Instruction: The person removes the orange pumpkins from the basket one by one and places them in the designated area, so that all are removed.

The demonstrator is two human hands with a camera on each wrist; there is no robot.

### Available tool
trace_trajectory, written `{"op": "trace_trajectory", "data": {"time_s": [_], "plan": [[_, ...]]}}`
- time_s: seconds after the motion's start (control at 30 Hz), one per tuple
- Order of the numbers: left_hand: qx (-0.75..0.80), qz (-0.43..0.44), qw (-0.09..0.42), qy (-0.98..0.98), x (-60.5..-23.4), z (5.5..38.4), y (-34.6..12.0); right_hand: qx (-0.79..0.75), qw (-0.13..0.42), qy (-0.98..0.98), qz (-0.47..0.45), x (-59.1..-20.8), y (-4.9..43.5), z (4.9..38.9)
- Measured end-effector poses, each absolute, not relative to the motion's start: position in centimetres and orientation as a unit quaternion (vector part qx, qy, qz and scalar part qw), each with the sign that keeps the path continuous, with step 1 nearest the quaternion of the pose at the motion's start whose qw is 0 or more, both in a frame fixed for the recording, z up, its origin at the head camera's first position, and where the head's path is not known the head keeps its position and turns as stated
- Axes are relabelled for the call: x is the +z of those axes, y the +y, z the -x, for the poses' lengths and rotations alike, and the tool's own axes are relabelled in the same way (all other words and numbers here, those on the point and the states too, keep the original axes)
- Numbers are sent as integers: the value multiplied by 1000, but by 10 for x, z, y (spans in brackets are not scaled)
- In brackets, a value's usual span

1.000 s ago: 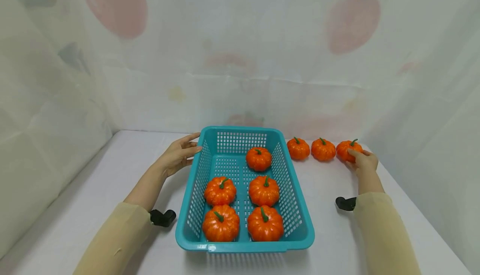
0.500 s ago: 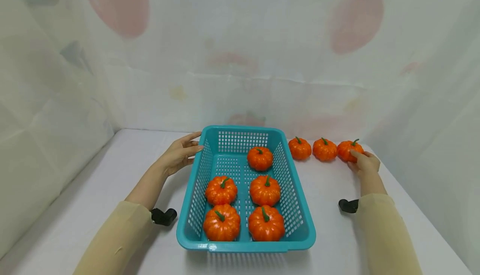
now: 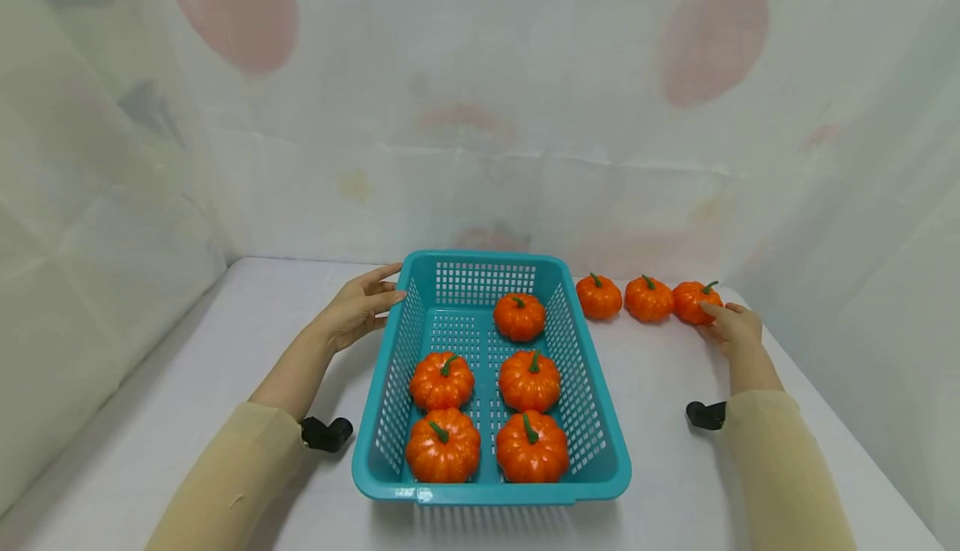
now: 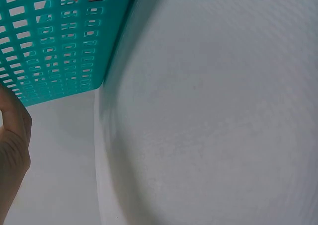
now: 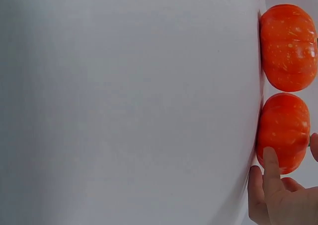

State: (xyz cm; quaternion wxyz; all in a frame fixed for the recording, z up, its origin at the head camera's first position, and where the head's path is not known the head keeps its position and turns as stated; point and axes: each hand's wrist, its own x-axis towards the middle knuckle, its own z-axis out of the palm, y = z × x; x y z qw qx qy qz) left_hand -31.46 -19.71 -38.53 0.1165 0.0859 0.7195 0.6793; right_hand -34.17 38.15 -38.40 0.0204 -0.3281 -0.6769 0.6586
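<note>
A teal plastic basket (image 3: 491,494) stands in the middle of the head view, holding several small orange pumpkins with green stems, one of them a pumpkin (image 3: 442,446) at the near left. My left hand (image 3: 358,309) touches the basket's left side near the far end, its fingers extended; the left wrist view shows part of this hand (image 4: 14,135) beside the perforated wall. On the table's far right, my right hand (image 3: 737,330) is at the rightmost pumpkin (image 3: 692,301) of a row. In the right wrist view, a straight finger (image 5: 271,170) touches that pumpkin, with the thumb near its stem.
Two more pumpkins, the middle pumpkin (image 3: 648,299) and the left pumpkin (image 3: 598,298), sit in the row beside the basket's far right corner. A white cloth covers the table (image 3: 645,468). Pale printed curtains (image 3: 480,184) close off the back and both sides.
My right hand has shifted slightly right, and its fingers have loosened from the rightmost pumpkin, showing more of it. The left hand and the basket hold their place.
</note>
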Motion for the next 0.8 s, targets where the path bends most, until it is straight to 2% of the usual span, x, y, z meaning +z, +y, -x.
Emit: {"op": "trace_trajectory", "data": {"time_s": [0.4, 0.8], "plan": [[679, -85, 114, 720, -384, 314, -196, 656, 25, -690, 307, -361, 389, 332], [681, -85, 116, 718, -385, 313, -196, 672, 37, -701, 234, -308, 375, 334]]}}
